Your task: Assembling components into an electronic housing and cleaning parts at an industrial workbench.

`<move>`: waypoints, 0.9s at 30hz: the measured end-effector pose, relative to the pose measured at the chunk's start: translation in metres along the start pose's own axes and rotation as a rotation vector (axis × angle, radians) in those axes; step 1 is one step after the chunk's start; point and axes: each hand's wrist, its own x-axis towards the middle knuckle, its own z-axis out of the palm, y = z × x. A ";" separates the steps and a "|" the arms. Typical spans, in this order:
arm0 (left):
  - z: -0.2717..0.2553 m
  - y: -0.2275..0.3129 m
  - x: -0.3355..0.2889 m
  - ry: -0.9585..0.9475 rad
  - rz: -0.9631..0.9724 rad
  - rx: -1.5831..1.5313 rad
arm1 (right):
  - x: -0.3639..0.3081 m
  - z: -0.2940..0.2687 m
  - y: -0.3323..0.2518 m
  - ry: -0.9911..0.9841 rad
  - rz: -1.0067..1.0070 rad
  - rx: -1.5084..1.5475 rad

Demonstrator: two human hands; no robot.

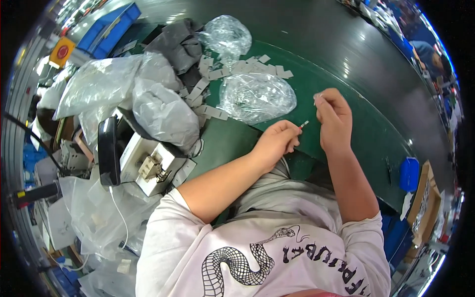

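My left hand (276, 142) is closed in a pinch on a small thin piece (304, 124), red near the fingers and whitish at its far end. Its kind is too small to tell. To the right of it, my right hand (335, 119) is raised with thumb and forefinger pressed together. A tiny pale speck shows at those fingertips, but I cannot make out what it is. Just beyond my left hand lies a clear plastic bag (257, 98) with small contents, on the green table (309, 79).
Small grey-white flat pieces (257, 66) lie scattered around the bags. A second clear bag (226, 35) sits farther back. Leftward are milky plastic bags (166, 114), a white box-like device with a metal fixture (151, 168), a black phone-like object (108, 151) and a blue bin (109, 32).
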 end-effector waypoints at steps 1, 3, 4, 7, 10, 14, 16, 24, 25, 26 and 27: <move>0.002 0.001 0.000 -0.006 -0.032 0.060 | 0.009 0.013 -0.010 -0.019 -0.003 0.002; -0.003 0.001 -0.001 -0.014 0.000 0.061 | 0.030 0.045 -0.024 -0.097 -0.278 -0.175; -0.003 0.003 -0.001 -0.011 0.007 0.069 | 0.046 0.060 -0.029 -0.104 -0.282 -0.174; -0.001 0.002 0.001 0.008 0.044 0.066 | 0.082 0.085 -0.029 -0.211 0.022 -0.215; -0.002 0.002 0.002 0.023 0.098 0.055 | 0.084 0.085 -0.016 -0.337 -0.018 -0.466; -0.004 0.001 0.003 0.014 0.136 -0.001 | 0.042 0.040 -0.006 -0.276 -0.287 -0.566; -0.002 -0.001 0.002 -0.020 0.128 -0.050 | 0.015 0.011 -0.004 -0.237 -0.253 -0.562; -0.013 -0.001 0.008 0.069 0.106 -0.197 | -0.045 -0.047 0.038 -0.182 -0.027 -0.471; -0.012 -0.002 0.008 0.071 0.119 -0.190 | -0.048 -0.050 0.043 -0.182 -0.043 -0.430; -0.011 0.000 0.006 0.098 0.122 -0.181 | -0.050 -0.051 0.049 -0.172 -0.054 -0.391; -0.012 -0.001 0.006 0.106 0.134 -0.194 | -0.051 -0.053 0.052 -0.146 -0.043 -0.390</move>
